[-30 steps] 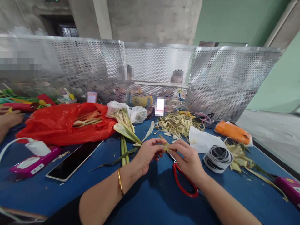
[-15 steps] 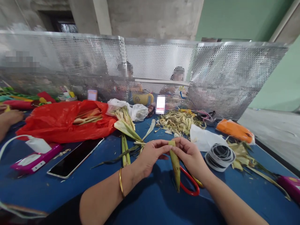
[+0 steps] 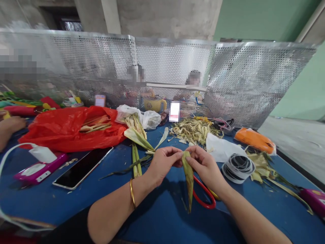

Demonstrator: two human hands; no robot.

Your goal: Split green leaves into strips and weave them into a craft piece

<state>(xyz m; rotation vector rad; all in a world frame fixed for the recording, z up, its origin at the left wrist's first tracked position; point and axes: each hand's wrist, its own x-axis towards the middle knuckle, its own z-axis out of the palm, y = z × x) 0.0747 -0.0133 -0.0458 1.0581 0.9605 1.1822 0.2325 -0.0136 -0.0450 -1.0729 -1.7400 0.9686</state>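
Observation:
A pale green, brown-flecked corn husk (image 3: pixel 188 179) hangs between my hands, its pointed tip down and its top edge pinched. My left hand (image 3: pixel 165 164) grips the husk's upper left corner between thumb and fingers. With thumb and fingertips, my right hand (image 3: pixel 203 166) closes on its upper right side. Red-handled scissors (image 3: pixel 207 204) lie under my right hand, their blades hidden. Left of my hands is a bunch of husks (image 3: pixel 135 134) with green stalks.
A heap of husk scraps (image 3: pixel 194 130) lies ahead, near white paper (image 3: pixel 220 149) and a roll of banding (image 3: pixel 238 168). Leftward are a red plastic bag (image 3: pixel 56 127), a phone (image 3: pixel 82 168) and a purple power strip (image 3: pixel 40 171). Perforated metal panels (image 3: pixel 172 61) border the back; a co-worker's hand (image 3: pixel 12 125) shows at far left.
The husk, mostly hidden a second ago, came into view hanging down from my fingers. Since then its top has folded slightly and its tip has swung a little left.

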